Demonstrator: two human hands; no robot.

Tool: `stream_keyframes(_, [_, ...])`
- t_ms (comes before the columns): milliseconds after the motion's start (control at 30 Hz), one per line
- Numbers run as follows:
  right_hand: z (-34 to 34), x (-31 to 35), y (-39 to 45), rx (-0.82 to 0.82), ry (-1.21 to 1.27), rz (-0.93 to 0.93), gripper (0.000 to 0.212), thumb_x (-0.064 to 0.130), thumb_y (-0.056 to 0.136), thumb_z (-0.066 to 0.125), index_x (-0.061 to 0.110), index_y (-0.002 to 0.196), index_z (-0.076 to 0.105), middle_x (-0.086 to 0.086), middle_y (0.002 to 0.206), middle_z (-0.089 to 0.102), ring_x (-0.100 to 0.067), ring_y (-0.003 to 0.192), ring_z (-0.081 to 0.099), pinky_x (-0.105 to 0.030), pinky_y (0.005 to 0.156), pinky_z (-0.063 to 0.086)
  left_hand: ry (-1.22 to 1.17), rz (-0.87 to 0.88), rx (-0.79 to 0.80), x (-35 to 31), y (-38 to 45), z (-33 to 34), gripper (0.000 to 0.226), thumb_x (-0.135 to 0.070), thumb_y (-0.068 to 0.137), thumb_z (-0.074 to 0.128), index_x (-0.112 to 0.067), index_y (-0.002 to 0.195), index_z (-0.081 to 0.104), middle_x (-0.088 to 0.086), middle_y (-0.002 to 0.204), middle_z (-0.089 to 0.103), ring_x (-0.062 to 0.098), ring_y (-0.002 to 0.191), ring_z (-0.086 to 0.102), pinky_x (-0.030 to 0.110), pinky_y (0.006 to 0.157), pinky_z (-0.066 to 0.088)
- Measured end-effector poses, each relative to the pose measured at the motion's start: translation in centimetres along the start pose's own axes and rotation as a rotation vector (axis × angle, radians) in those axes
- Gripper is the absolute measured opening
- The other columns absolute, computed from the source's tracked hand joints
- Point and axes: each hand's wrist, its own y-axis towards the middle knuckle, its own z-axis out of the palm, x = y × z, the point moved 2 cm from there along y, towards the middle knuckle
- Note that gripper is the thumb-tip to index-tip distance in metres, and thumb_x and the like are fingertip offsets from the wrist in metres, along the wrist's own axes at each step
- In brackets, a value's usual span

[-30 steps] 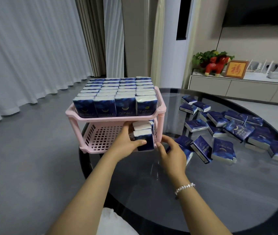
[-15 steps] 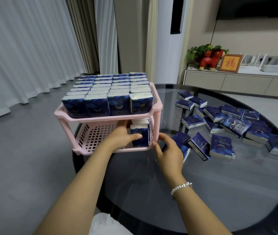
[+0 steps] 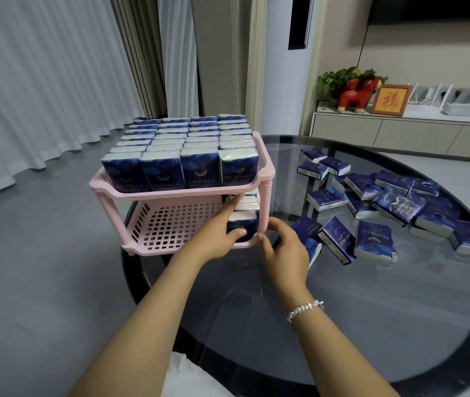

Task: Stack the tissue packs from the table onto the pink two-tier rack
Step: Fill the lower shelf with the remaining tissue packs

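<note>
Head view: pink rack (image 3: 171, 193) top tier full, lower tier nearly bare

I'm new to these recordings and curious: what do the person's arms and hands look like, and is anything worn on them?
Both arms are bare from the bottom of the picture to the fingers: no sleeves or gloves show. The left hand carries no ring or band that shows. The right hand has a silver beaded bracelet around its wrist. A bit of white cloth shows at the bottom edge between the arms.

Head view, apparently close, downward-forward.
</note>
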Motion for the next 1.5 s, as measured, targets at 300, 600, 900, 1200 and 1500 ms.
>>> stream_keyframes(300, [-0.1, 0.1, -0.1, 0.009, 0.000, -0.017, 0.029, 0.023, 0.090, 0.059, 0.028, 0.118, 0.059, 0.014, 0.112, 0.062, -0.008, 0.094, 0.056, -0.021, 0.071, 0.036, 0.003, -0.136, 0.098, 0.0, 0.2, 0.0, 0.071, -0.038, 0.098, 0.042, -0.048, 0.146, -0.010, -0.010, 0.160, -0.008, 0.021, 0.146, 0.015, 0.039, 0.118, 0.020])
stream_keyframes(600, [0.1, 0.1, -0.3, 0.014, -0.024, -0.024, 0.033, 0.025, 0.091, 0.056, 0.027, 0.125, 0.055, 0.010, 0.118, 0.061, -0.011, 0.086, 0.058, -0.025, 0.072, 0.044, -0.213, -0.047, -0.085, -0.5, -1.2, 0.7, 0.087, -0.017, 0.091, 0.060, -0.032, 0.150, -0.002, -0.007, 0.151, 0.027, 0.013, 0.138, 0.031, 0.030, 0.113, 0.024])
stream_keyframes(900, [0.0, 0.2, -0.5, -0.012, 0.050, -0.049, 0.037, 0.021, 0.091, 0.056, 0.023, 0.128, 0.056, 0.003, 0.118, 0.062, -0.011, 0.083, 0.054, -0.030, 0.080, 0.048, -0.310, -0.047, -0.156, 0.4, -1.5, 0.8, 0.090, -0.020, 0.088, 0.065, -0.041, 0.148, 0.000, -0.005, 0.151, 0.031, 0.016, 0.137, 0.036, 0.045, 0.114, 0.031])
stream_keyframes(1200, [-2.7, 0.3, -1.5, -0.067, 0.140, -0.066, 0.033, 0.012, 0.090, 0.059, 0.016, 0.123, 0.059, 0.002, 0.104, 0.059, -0.005, 0.071, 0.053, -0.022, 0.075, 0.046, -0.022, 0.001, -0.526, -2.5, -4.9, -0.2, 0.047, -0.025, 0.084, 0.070, -0.013, 0.125, 0.053, 0.001, 0.124, 0.040, 0.017, 0.120, 0.042, 0.022, 0.103, 0.030])
stream_keyframes(1500, [-7.2, -1.9, -2.3, 0.008, -0.199, 0.040, 0.036, 0.021, 0.090, 0.059, 0.009, 0.124, 0.057, -0.010, 0.126, 0.050, -0.028, 0.108, 0.056, -0.030, 0.086, 0.042, -0.086, -0.011, -0.269, -5.7, -7.1, 3.0, 0.011, -0.021, 0.090, 0.061, -0.017, 0.099, 0.066, -0.006, 0.097, 0.055, 0.007, 0.086, 0.058, 0.019, 0.084, 0.047])
